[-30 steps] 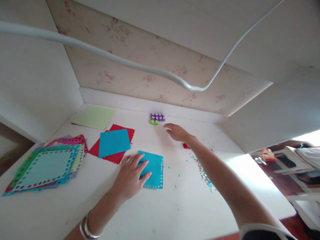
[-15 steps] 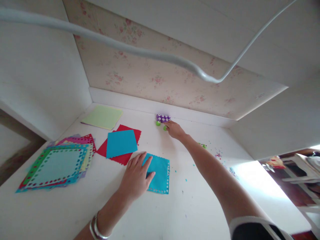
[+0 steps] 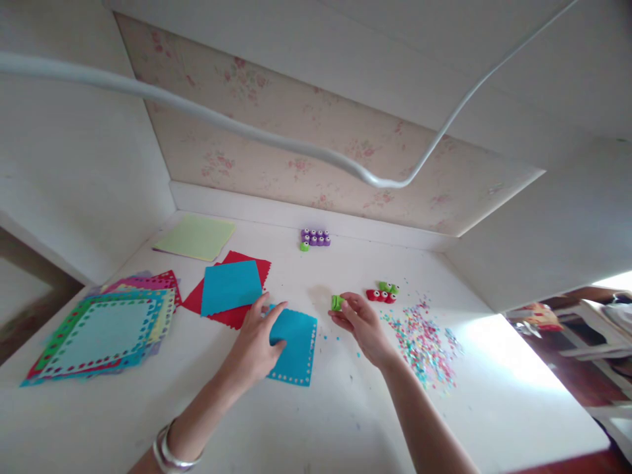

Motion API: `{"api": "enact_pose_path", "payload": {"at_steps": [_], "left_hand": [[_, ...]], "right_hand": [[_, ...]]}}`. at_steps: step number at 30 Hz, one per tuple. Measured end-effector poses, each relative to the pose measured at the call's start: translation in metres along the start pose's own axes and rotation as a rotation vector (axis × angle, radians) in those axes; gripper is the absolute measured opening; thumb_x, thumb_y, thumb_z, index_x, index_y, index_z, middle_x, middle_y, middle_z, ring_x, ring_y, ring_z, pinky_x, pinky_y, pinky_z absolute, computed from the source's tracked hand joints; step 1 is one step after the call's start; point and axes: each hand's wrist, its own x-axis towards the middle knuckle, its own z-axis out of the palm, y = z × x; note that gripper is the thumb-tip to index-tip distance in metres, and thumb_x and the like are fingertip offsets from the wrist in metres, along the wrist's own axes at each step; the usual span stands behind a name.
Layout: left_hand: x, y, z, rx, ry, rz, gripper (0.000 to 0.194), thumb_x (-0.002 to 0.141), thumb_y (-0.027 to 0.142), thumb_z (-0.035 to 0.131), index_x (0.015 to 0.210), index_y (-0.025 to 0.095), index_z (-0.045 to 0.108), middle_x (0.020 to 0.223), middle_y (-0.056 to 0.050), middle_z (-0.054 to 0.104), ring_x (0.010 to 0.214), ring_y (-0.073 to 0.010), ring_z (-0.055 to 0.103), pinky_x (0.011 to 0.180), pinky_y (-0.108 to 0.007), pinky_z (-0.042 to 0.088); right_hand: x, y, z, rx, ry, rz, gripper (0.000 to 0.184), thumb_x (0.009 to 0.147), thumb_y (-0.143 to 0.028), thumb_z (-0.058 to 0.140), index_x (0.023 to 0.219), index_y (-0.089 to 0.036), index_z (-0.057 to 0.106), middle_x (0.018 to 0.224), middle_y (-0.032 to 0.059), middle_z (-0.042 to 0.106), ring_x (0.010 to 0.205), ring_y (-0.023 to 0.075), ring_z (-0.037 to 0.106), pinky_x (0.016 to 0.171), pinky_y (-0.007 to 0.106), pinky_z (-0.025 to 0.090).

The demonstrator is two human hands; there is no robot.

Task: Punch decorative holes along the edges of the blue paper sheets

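Between the thumb and fingers of my right hand is a small green paper punch, held just above the white table, right of a blue paper sheet. That sheet has punched holes along its right and bottom edges. My left hand is over the sheet's left side, fingers apart and holding nothing; whether the fingertips touch the paper I cannot tell. Up and left of it, another blue sheet lies on red paper with cut edges.
Purple punches stand in rows near the wall, a green punch in front. Red punches and green ones sit rightward, beside scattered paper confetti. At left are punched sheets and pale green paper. A white cable crosses above.
My right hand has come back from the punches by the wall with a green punch in it. My left hand has loosened from lying flat on the blue sheet. The view has shifted slightly.
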Motion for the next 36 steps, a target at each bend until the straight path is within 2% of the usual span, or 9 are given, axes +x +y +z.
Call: {"api": "enact_pose_path", "payload": {"at_steps": [5,10,17,20,24,26,30,33,36], "left_hand": [[0.005,-0.003,-0.002,-0.053,-0.004,-0.064,0.066,0.072,0.014,0.064,0.135,0.026,0.052,0.147,-0.011,0.043,0.133,-0.0319,0.046,0.105,-0.048,0.046],[0.006,0.003,-0.01,0.014,-0.061,-0.089,0.072,0.071,0.019,0.066,0.14,0.025,0.046,0.128,-0.008,0.062,0.121,-0.0308,0.054,0.102,-0.047,0.046],[0.003,0.004,-0.017,0.168,-0.163,-0.091,0.077,0.067,0.031,0.074,0.14,0.025,0.049,0.141,-0.009,0.051,0.129,-0.0353,0.045,0.105,-0.048,0.041],[0.002,0.002,-0.019,0.189,-0.206,-0.094,0.078,0.069,0.035,0.074,0.141,0.023,0.047,0.138,-0.01,0.054,0.13,-0.0359,0.044,0.105,-0.048,0.04],[0.003,0.002,-0.018,0.181,-0.188,-0.111,0.076,0.068,0.038,0.077,0.138,0.022,0.051,0.13,-0.011,0.06,0.124,-0.0351,0.05,0.099,-0.047,0.045],[0.005,0.004,-0.019,0.157,-0.184,-0.117,0.069,0.068,0.038,0.077,0.131,0.02,0.057,0.122,-0.01,0.064,0.115,-0.0327,0.057,0.096,-0.044,0.047],[0.011,0.009,-0.026,0.044,-0.25,-0.082,0.029,0.082,0.041,0.065,0.103,0.022,0.07,0.107,-0.006,0.072,0.102,-0.0264,0.066,0.089,-0.036,0.05],[0.014,0.012,-0.034,-0.059,-0.312,-0.122,0.03,0.089,0.047,0.056,0.093,0.023,0.073,0.099,-0.004,0.076,0.095,-0.0238,0.069,0.082,-0.031,0.05],[0.015,0.014,-0.039,-0.169,-0.337,-0.198,0.033,0.088,0.05,0.057,0.095,0.023,0.074,0.1,-0.002,0.076,0.096,-0.0241,0.069,0.08,-0.029,0.05]], "right_hand": [[-0.014,0.015,-0.007,0.129,0.046,0.035,0.038,0.075,-0.044,0.08,0.107,-0.027,0.068,0.105,0.003,0.07,0.094,0.0208,0.07,0.094,0.039,0.055],[-0.01,0.017,-0.008,0.153,-0.042,0.091,0.037,0.073,-0.04,0.082,0.106,-0.028,0.07,0.102,0.0016,0.072,0.092,0.0193,0.071,0.093,0.037,0.055],[-0.009,0.013,-0.01,0.172,-0.097,0.14,0.037,0.076,-0.04,0.081,0.109,-0.027,0.071,0.103,0.003,0.073,0.095,0.0194,0.071,0.097,0.037,0.051],[-0.009,0.011,-0.01,0.171,-0.106,0.14,0.037,0.076,-0.04,0.08,0.109,-0.026,0.071,0.102,0.0031,0.073,0.093,0.0189,0.071,0.098,0.037,0.05],[-0.009,0.011,-0.01,0.141,-0.116,0.14,0.038,0.077,-0.04,0.079,0.111,-0.027,0.07,0.099,0.0025,0.074,0.09,0.0181,0.071,0.097,0.036,0.05],[-0.009,0.012,-0.01,0.128,-0.121,0.132,0.038,0.077,-0.041,0.079,0.111,-0.027,0.07,0.098,0.0024,0.074,0.09,0.018,0.071,0.097,0.036,0.05],[-0.01,0.014,-0.009,0.109,-0.103,0.104,0.039,0.076,-0.042,0.08,0.11,-0.026,0.07,0.099,0.0025,0.075,0.091,0.0187,0.071,0.096,0.036,0.05],[-0.011,0.014,-0.008,0.081,-0.089,0.092,0.04,0.076,-0.042,0.08,0.111,-0.026,0.069,0.099,0.0027,0.075,0.09,0.0185,0.071,0.094,0.035,0.051],[-0.012,0.015,-0.008,0.071,-0.095,0.078,0.038,0.078,-0.043,0.078,0.112,-0.026,0.07,0.099,0.0029,0.075,0.091,0.0188,0.071,0.094,0.035,0.051]]}}
